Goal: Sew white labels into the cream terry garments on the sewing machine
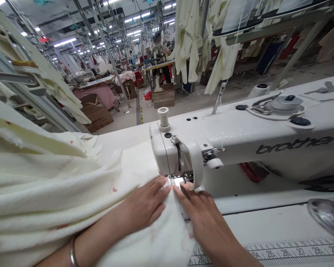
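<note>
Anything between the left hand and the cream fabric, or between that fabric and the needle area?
Nothing visible: the left hand lies directly on the cream fabric, which runs up to the needle area of the sewing machine.

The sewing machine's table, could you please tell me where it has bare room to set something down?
Bare patches: the white table, between the right hand, machine bed and ruler scale; and the bed between that hand and the red item. Crowded: the left, under cream fabric, and below the machine head, by the left hand.

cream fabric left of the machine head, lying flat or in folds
In folds: the cream fabric shows several ridges beside the left hand.
</note>
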The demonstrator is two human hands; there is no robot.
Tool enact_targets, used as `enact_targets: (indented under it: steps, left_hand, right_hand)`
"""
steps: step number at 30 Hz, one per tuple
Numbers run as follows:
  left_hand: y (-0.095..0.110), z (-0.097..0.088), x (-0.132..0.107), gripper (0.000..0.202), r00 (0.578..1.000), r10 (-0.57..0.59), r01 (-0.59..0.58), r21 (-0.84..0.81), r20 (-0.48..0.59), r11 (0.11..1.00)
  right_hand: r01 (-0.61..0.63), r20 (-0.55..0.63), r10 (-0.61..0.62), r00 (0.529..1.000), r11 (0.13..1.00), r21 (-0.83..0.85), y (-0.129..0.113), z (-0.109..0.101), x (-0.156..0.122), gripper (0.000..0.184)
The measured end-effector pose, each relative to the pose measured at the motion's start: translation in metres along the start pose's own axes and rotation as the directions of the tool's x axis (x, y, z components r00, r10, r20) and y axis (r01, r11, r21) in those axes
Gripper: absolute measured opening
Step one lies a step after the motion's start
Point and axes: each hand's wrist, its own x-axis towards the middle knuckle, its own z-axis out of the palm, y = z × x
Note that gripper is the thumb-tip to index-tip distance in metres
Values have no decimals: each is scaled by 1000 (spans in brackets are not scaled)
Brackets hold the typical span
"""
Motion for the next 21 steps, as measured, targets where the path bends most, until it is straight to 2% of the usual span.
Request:
enact_targets:
  steps: [6,12,16,19,21]
  left_hand:
    - [-10,3,6,27,999,-41,43,46,-34,998]
    - [-10,4,5,29,997,-26,30,47,-74,998]
    - [-9,6,5,33,993,7,-1,53,-117,999]
    - [-12,10,7,33,988,26,-18,56,-150,998]
    - [-15,13,7,37,984,16,-6,57,-175,998]
  right_hand:
    - [-14,19,15,1000,999,-39,2,0,-1,67]
    - [35,-2,-36,999,996,-79,-5,-1,-9,59]
    - [45,-59,-52,997,991,-127,-14,4,-16,57]
    - [71,-56,-80,995,985,-156,-25,10,-11,42]
    - [71,-43,-79,996,984,-162,-37,13,-5,39]
